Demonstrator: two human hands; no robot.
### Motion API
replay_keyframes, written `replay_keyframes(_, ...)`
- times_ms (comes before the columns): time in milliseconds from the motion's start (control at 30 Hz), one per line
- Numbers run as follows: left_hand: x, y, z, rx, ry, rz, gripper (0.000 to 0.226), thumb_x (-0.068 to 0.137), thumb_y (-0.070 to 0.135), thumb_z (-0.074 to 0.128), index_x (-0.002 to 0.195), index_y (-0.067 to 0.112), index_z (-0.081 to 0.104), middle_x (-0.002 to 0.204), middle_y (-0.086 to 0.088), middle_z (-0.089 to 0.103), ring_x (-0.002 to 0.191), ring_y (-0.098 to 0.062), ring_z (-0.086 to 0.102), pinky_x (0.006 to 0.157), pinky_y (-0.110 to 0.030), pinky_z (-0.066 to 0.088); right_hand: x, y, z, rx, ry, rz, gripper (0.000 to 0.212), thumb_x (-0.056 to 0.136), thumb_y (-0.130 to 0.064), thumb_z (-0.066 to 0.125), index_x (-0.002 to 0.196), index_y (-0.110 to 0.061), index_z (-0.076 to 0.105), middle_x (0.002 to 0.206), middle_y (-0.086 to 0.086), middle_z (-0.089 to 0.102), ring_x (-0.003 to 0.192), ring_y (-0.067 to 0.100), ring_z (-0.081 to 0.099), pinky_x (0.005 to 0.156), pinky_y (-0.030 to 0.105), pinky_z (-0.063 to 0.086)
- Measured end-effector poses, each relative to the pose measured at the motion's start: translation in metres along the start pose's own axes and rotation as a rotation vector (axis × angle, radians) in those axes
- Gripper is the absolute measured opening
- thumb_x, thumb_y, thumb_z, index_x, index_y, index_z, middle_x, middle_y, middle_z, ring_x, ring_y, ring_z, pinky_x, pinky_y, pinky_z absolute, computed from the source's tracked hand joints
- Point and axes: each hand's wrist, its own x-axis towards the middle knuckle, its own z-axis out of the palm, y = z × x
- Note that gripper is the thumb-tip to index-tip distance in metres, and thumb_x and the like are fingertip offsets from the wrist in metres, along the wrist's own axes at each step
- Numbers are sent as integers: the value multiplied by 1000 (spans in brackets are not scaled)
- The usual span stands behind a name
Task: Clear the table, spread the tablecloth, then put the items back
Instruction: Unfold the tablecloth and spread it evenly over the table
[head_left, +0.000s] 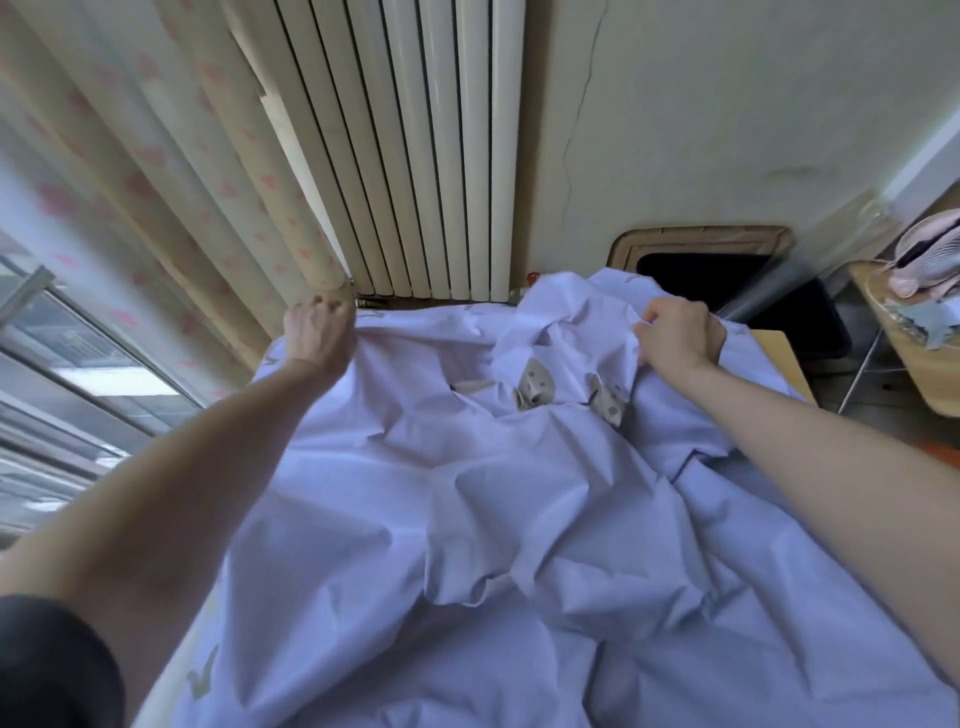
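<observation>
A pale lilac tablecloth lies rumpled over the table, whose bare wooden corner shows at the right. The left hand grips the cloth's far left edge, and the right hand pinches a bunched fold near the far right. Behind stand a white radiator and a patterned curtain. A fan rests on a side table at the right.

White ribbed radiator at top centre; cream pink-flowered curtain upper left; black bin centre right; small wooden side table at right edge.
</observation>
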Motion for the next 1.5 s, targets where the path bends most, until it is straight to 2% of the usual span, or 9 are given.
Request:
replay_keyframes(300, 41, -48, -81, -160, 263, -261, 26, 89, 8, 44, 108, -4, 55, 106, -33, 58, 95, -49, 56, 81, -47, 40, 47, -91, -49, 317, 151, -91, 18, 78, -15, 52, 85, -12, 68, 92, 14, 73, 95, 29, 64, 77, 32, 49)
replay_keyframes(500, 45, -44, -66, -509, -17, -614, 51, 97, 25, 45, 137, -4, 32, 142, -27, 36, 132, -40, 36, 105, -46, 34, 28, -115, -33, 505, -320, -266, 60, 91, -32, 56, 142, -13, 32, 140, 4, 49, 129, 18, 45, 87, 19, 30)
replay_keyframes(600, 25, -19, -40, -586, -212, -480, 79, 95, 45, 46, 147, -2, 9, 156, -19, 6, 145, -32, 10, 116, -45, 18, 8, -100, -14, 305, -360, -312, 62, 90, -46, 53, 144, -24, 31, 142, 3, 46, 131, 23, 43, 97, 29, 34)
replay_keyframes(733, -16, 22, -10, -639, -327, -252, 85, 88, 61, 43, 149, 11, 12, 157, -13, 14, 142, -35, 18, 112, -56, 21, -24, -77, 2, 79, -514, -376, 54, 88, -54, 50, 138, -37, 39, 138, 2, 50, 131, 30, 40, 105, 44, 34)
replay_keyframes(900, -85, 90, 6, -541, -597, 71, 93, 81, 66, 49, 151, 31, -2, 159, 3, -4, 147, -28, 0, 111, -65, 6, -64, -36, 27, -90, -757, -423, 78, 88, -61, 47, 150, -32, 10, 159, -6, 13, 142, 26, 26, 113, 47, 24)
replay_keyframes(1067, -136, 97, 26, -446, -814, -43, 114, 75, 72, 53, 149, 22, -16, 159, 0, -10, 146, -30, -1, 110, -67, 6, -106, 6, 44, -102, -652, -390, 82, 85, -64, 46, 150, -35, 6, 159, -6, 9, 144, 23, 20, 114, 51, 20)
replay_keyframes(1233, -147, 71, 55, -356, -1054, 151, 149, 43, 93, 51, 145, 17, -26, 159, -2, -9, 146, -32, 3, 115, -57, 10, -137, 14, 49, -24, -874, -353, 101, 69, -82, 45, 149, -39, 2, 159, -9, 1, 147, 19, 5, 117, 52, 11)
replay_keyframes(1367, -173, 69, 56, -140, -907, 216, 107, 85, 49, 58, 147, 17, -24, 158, -2, 13, 145, -30, 16, 110, -65, 6, -154, 8, 50, -254, -829, -523, 106, 70, -69, 61, 151, -33, 4, 160, -3, 2, 147, 23, 6, 116, 56, 5)
replay_keyframes(1500, -182, 57, 52, 55, -536, 117, 49, 96, 35, 41, 135, 6, 37, 109, -1, 64, 111, -25, 61, 110, -52, 23, -163, 6, 67, -473, -548, -619, 56, 97, -37, 42, 148, -24, 24, 151, 2, 31, 142, 22, 24, 112, 60, -4)
